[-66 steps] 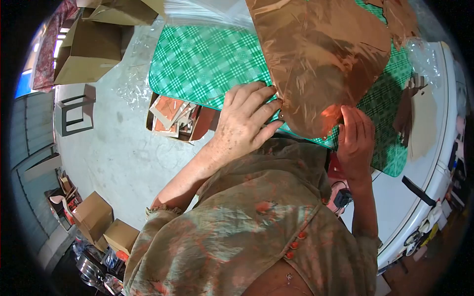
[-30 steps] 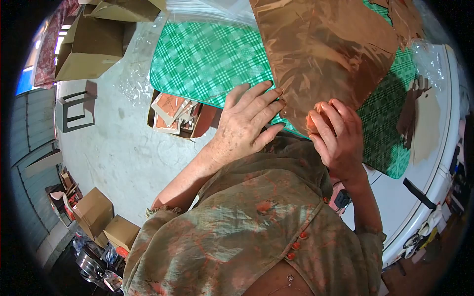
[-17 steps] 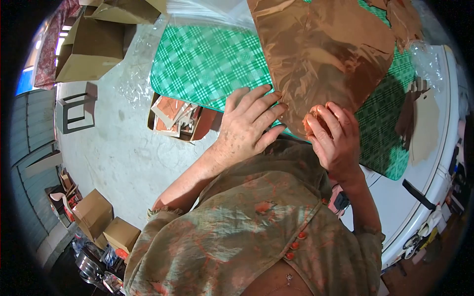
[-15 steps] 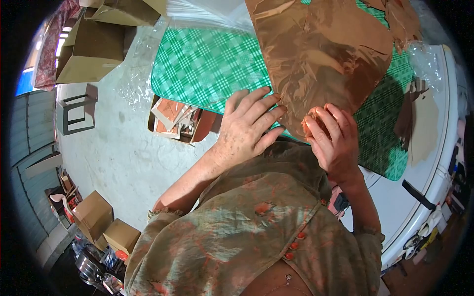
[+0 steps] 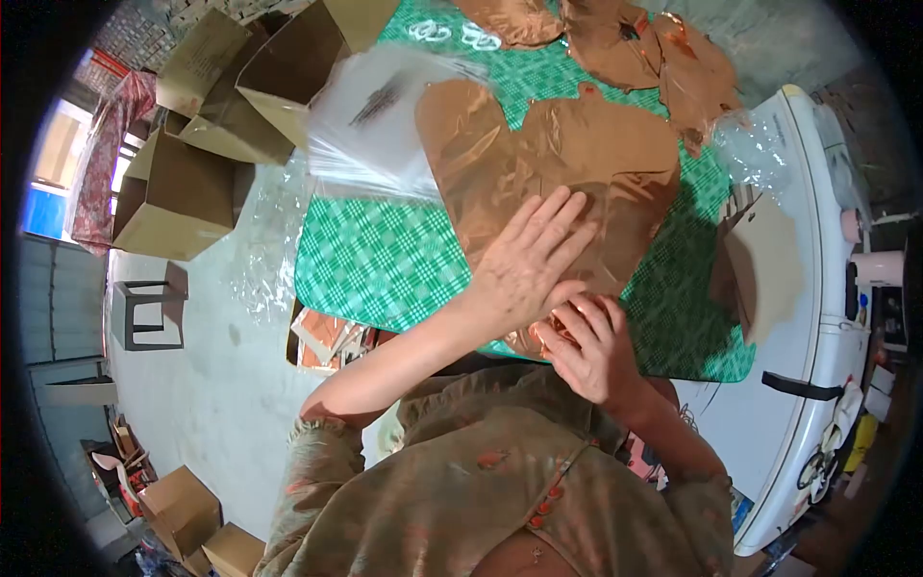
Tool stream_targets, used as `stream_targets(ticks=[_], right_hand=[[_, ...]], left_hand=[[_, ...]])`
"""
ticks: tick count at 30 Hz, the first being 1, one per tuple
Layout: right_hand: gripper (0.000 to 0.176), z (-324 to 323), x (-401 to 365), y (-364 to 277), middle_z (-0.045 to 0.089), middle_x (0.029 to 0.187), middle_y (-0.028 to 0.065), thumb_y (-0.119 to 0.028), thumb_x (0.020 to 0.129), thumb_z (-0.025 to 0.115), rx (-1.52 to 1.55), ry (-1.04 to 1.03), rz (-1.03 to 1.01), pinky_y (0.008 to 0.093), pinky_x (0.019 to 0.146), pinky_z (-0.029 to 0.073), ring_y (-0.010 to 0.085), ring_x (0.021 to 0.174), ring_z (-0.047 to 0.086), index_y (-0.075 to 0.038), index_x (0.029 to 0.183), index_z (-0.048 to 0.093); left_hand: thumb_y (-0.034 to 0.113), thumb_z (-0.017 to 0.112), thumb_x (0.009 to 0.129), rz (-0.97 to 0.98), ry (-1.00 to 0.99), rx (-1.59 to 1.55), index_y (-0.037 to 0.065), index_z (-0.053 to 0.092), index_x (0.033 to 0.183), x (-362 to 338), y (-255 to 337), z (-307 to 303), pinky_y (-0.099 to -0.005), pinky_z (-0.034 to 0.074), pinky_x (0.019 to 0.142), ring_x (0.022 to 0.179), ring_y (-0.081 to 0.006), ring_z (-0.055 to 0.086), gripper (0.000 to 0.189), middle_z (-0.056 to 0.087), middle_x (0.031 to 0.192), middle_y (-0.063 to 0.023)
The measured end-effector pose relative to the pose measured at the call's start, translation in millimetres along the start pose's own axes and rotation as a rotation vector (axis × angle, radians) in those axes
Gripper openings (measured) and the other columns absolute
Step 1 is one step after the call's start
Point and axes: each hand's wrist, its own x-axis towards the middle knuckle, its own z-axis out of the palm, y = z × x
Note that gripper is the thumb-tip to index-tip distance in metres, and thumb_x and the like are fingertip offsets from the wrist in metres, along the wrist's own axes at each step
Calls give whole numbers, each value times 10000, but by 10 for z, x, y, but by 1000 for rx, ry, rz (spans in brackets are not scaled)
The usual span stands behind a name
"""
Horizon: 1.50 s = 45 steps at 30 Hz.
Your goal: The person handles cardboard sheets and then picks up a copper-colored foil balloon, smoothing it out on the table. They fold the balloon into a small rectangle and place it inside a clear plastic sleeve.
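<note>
A flat copper-coloured, heart-shaped foil balloon lies creased on the green checked tablecloth, its two lobes pointing away from me. My left hand rests on its middle, palm down, with the fingers stretched out and nothing in them. Close to the table's near edge, my right hand has its fingers curled round a crumpled, shiny part of the foil at the balloon's narrow end. That gripped part is mostly hidden behind the fingers.
Clear plastic bags are stacked left of the foil. More copper foil pieces lie at the far side. Open cardboard boxes stand on the left, a small stool below them. A white appliance borders the right.
My left hand has slid from the foil's left edge onto its middle. My right hand still grips the narrow end. The camera's view has tilted up, showing both lobes.
</note>
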Motion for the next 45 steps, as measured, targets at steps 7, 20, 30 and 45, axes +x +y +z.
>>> stream_targets(ticks=[7, 20, 30, 45], right_hand=[[389, 11, -7, -14, 631, 1272, 95, -223, 832, 772, 19, 36, 27, 552, 1059, 421, 296, 1255, 576, -130, 1204, 706], [629, 156, 817, 803, 450, 1577, 175, -317, 949, 635, 74, 19, 122, 562, 1228, 272, 347, 1502, 369, -57, 1507, 506], [603, 377, 1180, 2392, 474, 1541, 192, -380, 1005, 596, -494, 189, 553, 531, 1192, 292, 355, 1473, 380, 5, 1459, 499], [246, 107, 1569, 3533, 736, 1197, 142, -203, 949, 594, -610, 20, 920, 461, 883, 562, 345, 1140, 674, -110, 1027, 808]], left_hand=[[565, 521, 1015, -41, -117, 151, 130, 415, 1603, 71, -173, 357, -562, 153, 1289, 1579, -392, 230, 739, 307, 1679, -214], [528, 541, 990, -68, -226, 196, 61, 550, 1507, 122, -147, 359, -621, 117, 1280, 1569, -495, 166, 697, 289, 1674, -237], [566, 576, 991, -60, -234, 202, 164, 398, 1621, 113, -125, 301, -635, 154, 1261, 1571, -500, 164, 768, 241, 1701, -236], [536, 660, 949, -68, -111, 15, 87, 334, 1640, 119, -113, 200, -606, 176, 1267, 1575, -445, 219, 887, 301, 1679, -228]])
